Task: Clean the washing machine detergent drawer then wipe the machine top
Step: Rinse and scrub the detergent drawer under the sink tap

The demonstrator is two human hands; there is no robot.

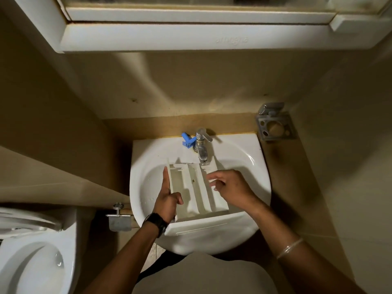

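A white detergent drawer [192,190] lies in the white washbasin [239,158], its front panel resting on the near rim and its compartments facing up. My left hand [166,198] grips the drawer's left wall, thumb inside, index finger stretched along the wall. My right hand [230,186] hovers over the drawer's right compartments with fingers loosely curled and apart, holding nothing. Whether its fingertips touch the drawer I cannot tell. The chrome tap [202,145] stands just beyond the drawer's far end; no water is visibly running.
A small blue plastic part [187,141] sits on the basin ledge left of the tap. A metal holder [275,126] is fixed to the right wall. A mirror cabinet [191,37] hangs overhead. A toilet [31,257] and a metal paper holder [118,221] are at the left.
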